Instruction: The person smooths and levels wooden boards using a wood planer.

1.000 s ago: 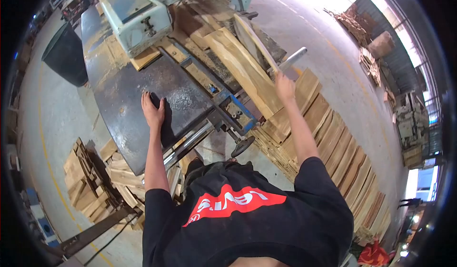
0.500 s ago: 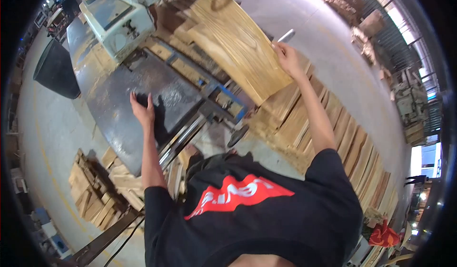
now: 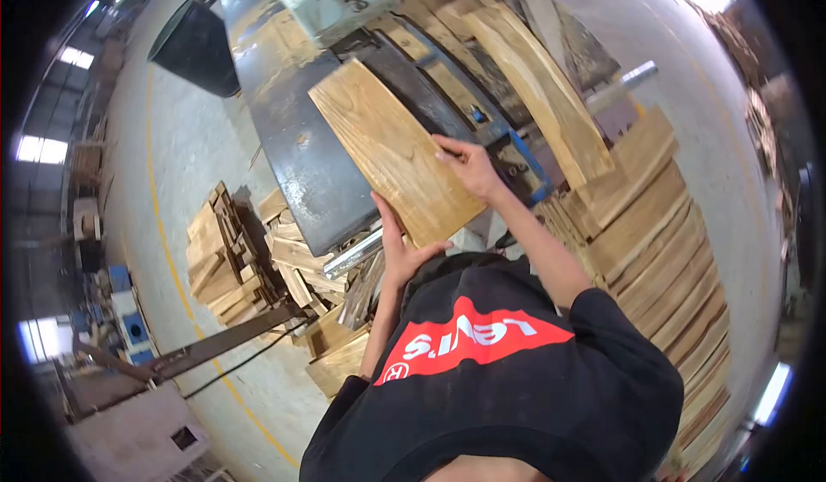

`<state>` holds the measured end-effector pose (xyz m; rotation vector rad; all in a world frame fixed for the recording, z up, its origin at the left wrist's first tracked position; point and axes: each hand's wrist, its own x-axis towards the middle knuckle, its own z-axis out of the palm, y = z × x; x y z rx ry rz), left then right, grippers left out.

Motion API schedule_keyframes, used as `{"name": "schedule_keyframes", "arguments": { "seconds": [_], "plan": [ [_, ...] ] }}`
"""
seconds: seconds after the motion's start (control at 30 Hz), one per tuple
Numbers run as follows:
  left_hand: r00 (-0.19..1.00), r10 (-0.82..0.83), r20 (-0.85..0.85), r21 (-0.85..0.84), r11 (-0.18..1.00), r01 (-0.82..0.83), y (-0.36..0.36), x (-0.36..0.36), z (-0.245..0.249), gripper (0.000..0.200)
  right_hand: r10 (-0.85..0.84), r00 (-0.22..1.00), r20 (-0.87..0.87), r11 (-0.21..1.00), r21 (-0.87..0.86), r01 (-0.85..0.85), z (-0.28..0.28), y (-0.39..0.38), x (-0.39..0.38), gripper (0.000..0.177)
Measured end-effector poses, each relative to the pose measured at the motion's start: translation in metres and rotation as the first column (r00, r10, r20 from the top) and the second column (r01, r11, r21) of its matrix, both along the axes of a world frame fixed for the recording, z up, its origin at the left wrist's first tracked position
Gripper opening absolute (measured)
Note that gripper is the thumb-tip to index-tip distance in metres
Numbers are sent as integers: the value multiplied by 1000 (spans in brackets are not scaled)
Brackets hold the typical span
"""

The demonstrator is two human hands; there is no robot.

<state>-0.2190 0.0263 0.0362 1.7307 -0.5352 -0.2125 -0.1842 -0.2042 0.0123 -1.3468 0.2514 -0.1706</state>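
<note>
Head view: the board (image 3: 387, 147) sits over the dark metal counter (image 3: 288, 129), its near end jutting past the edge. The left hand (image 3: 401, 248) has its grip clamped on that near end. The right hand (image 3: 469, 168) has its grip closed on the board's right edge. Stacked planks (image 3: 654, 224) lie off to the right.

Concrete wkshp floor (image 3: 172, 159), bright windows (image 3: 39, 148)

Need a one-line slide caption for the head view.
Left hand and right hand grip a wooden board over the dark machine table, plank stacks alongside.
</note>
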Motion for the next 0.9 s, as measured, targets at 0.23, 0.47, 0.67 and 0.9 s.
{"name": "schedule_keyframes", "arguments": {
  "seconds": [0.23, 0.47, 0.67, 0.9],
  "plan": [
    [961, 77, 266, 393, 901, -182, 21, 16, -3, 166, 1, 996, -92, 999, 37, 2, -28, 27, 21, 43],
    [883, 11, 470, 504, 818, -278, -1, 33, -27, 146, -178, 960, 218, 625, -728, 281, 17, 16, 6, 21],
    [865, -37, 500, 485, 840, -244, -33, 67, -33, 141, 78, 955, 287, 514, -832, 208, -15, 4, 5, 22],
    [854, -49, 518, 490, 835, -250, -54, 95, -30, 143, 82, 965, 249, 439, -878, 189, -21, -9, 35, 30]
  ]
}}
